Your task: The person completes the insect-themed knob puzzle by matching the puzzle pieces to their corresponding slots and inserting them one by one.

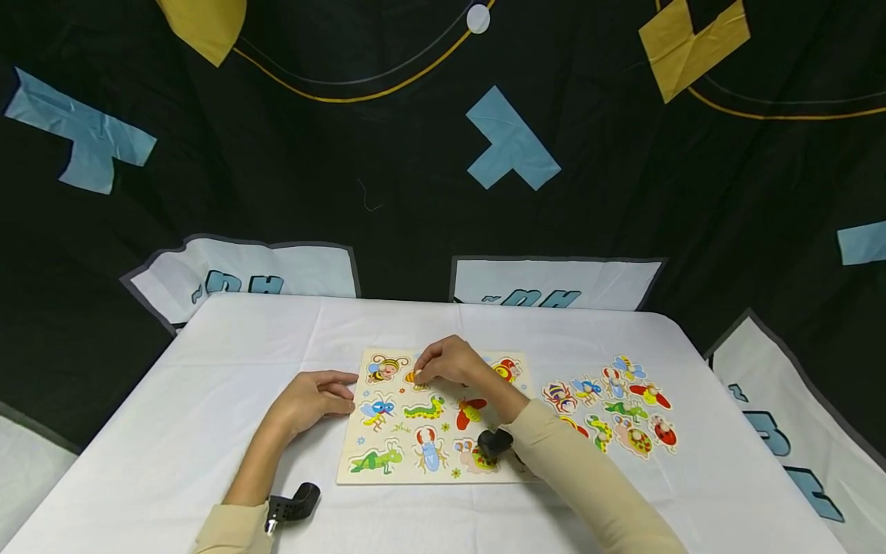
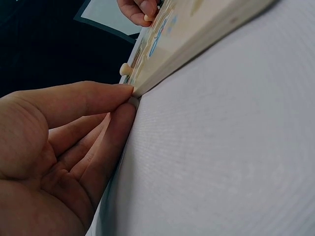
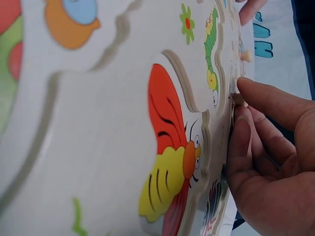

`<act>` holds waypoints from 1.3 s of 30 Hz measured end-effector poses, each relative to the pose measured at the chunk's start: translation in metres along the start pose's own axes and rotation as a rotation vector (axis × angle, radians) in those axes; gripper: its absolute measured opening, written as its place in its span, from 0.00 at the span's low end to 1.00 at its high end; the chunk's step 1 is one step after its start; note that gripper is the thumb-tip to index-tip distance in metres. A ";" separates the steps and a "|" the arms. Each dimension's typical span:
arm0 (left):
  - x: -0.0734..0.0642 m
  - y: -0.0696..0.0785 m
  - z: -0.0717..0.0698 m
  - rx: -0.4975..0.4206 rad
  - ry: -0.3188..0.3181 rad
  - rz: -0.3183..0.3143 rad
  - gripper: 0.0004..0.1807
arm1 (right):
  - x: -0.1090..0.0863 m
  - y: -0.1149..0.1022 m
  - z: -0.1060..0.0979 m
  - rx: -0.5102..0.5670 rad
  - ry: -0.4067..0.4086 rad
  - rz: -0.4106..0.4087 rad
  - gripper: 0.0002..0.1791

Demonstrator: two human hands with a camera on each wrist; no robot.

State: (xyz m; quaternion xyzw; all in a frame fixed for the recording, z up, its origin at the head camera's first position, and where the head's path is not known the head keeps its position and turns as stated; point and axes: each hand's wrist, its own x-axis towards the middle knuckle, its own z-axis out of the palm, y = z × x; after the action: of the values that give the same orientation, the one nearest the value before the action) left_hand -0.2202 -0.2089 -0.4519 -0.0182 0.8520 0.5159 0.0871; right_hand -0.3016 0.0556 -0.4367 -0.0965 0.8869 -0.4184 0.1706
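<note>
A wooden insect puzzle board (image 1: 408,428) lies on the table. My left hand (image 1: 311,402) is at its left edge; in the left wrist view the thumb and a fingertip (image 2: 129,110) pinch the board's side. My right hand (image 1: 450,363) is over the top row, thumb and finger pinching the small wooden knob (image 3: 239,100) of an orange-striped puzzle piece (image 1: 411,378), mostly hidden under the fingers. Left of it, a bee piece (image 1: 384,368) sits in the top-left corner, its knob (image 2: 125,69) standing up.
Several loose insect pieces lie right of the board, among them a ladybug (image 1: 664,433), a spider (image 1: 559,397) and a grasshopper (image 1: 626,410). My right forearm (image 1: 588,477) crosses the board's right side. Behind the white table (image 1: 263,338) hangs a black cloth (image 1: 388,185).
</note>
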 end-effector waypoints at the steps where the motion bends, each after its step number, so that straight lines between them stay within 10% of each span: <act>1: 0.000 0.000 0.000 0.001 -0.001 0.001 0.31 | 0.000 0.000 0.000 0.006 0.001 0.004 0.08; 39: -0.001 0.000 0.002 -0.006 0.002 -0.011 0.31 | -0.064 0.063 -0.107 -0.001 0.146 0.075 0.14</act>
State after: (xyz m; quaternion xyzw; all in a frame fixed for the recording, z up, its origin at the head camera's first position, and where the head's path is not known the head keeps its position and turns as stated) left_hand -0.2191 -0.2074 -0.4523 -0.0238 0.8504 0.5179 0.0890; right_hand -0.2856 0.1907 -0.4080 -0.0324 0.9002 -0.4172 0.1208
